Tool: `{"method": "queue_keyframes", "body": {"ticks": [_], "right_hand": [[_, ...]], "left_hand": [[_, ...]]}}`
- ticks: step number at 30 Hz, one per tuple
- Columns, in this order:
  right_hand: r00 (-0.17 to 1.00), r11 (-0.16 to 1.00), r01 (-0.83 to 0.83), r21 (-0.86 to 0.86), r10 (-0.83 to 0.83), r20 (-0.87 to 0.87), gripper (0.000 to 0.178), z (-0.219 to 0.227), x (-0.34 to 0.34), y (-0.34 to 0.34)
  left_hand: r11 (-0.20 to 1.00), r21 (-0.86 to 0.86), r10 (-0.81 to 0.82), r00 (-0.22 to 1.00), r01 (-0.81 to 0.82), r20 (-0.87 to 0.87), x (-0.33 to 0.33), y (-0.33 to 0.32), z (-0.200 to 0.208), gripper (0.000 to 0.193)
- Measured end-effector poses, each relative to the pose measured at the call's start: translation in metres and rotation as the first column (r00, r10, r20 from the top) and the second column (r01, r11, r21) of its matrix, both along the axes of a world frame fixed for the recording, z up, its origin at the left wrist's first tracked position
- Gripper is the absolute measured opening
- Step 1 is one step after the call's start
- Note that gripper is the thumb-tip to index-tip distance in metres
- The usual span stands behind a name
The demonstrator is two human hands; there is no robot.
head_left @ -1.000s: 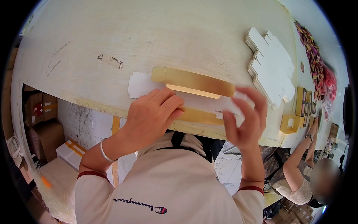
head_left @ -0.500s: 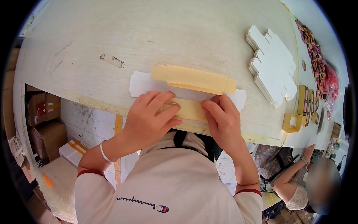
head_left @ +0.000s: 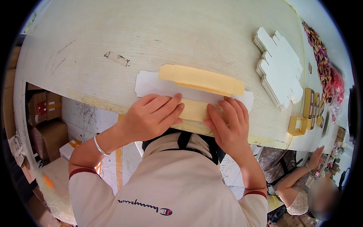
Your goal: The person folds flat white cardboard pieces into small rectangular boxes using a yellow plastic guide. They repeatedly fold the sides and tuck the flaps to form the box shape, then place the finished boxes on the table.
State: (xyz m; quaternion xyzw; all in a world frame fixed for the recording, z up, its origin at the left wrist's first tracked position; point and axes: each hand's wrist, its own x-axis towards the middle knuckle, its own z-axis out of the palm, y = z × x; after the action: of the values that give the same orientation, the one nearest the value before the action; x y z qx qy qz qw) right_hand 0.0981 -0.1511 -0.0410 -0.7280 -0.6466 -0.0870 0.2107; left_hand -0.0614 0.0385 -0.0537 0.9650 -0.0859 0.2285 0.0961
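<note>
A cardboard box blank [head_left: 202, 80] lies at the front edge of the table, white on one face and pale yellow on the other. Its far long panel stands folded up, yellow, with small end tabs. Along the near side, a yellow strip runs between my hands. My left hand [head_left: 153, 115] grips the left part of that strip, its fingers bent and pressed together. At the right part my right hand [head_left: 231, 123] pinches the strip, thumb on the near side and fingertips over the fold. Parts of the near panel are hidden under both hands.
On the right lies a stack of flat white box blanks [head_left: 280, 68]. Beyond it stand several folded yellow boxes [head_left: 298, 125]. A heap of small coloured pieces [head_left: 319, 56] lies at the far right edge. Lower right, another person's hand [head_left: 314, 159] shows; brown cartons [head_left: 51, 138] stand at left.
My right hand has shifted slightly, its fingers now lying further over the strip. My left hand keeps its grip. The whole view has shifted a little. The other person's hand has risen.
</note>
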Motion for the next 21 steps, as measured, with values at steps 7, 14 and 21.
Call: {"method": "queue_keyframes", "body": {"ticks": [7, 14, 21], "right_hand": [[0.992, 0.99, -0.122, -0.072, 0.122, 0.005, 0.036, 0.001, 0.003, -0.002], [0.99, 0.978, -0.129, -0.164, 0.117, -0.077, 0.034, 0.016, -0.004, 0.011], [0.956, 0.978, -0.078, -0.193, 0.018, -0.293, 0.022, 0.01, 0.007, 0.025]], "left_hand": [[0.999, -0.004, 0.041, 0.997, -0.04, 0.058, 0.006, -0.005, 0.004, 0.02], [0.996, -0.083, 0.003, 0.999, -0.007, -0.043, 0.012, -0.004, 0.004, 0.019], [0.947, -0.297, 0.074, 0.982, -0.124, -0.175, 0.03, 0.006, 0.009, 0.008]]}}
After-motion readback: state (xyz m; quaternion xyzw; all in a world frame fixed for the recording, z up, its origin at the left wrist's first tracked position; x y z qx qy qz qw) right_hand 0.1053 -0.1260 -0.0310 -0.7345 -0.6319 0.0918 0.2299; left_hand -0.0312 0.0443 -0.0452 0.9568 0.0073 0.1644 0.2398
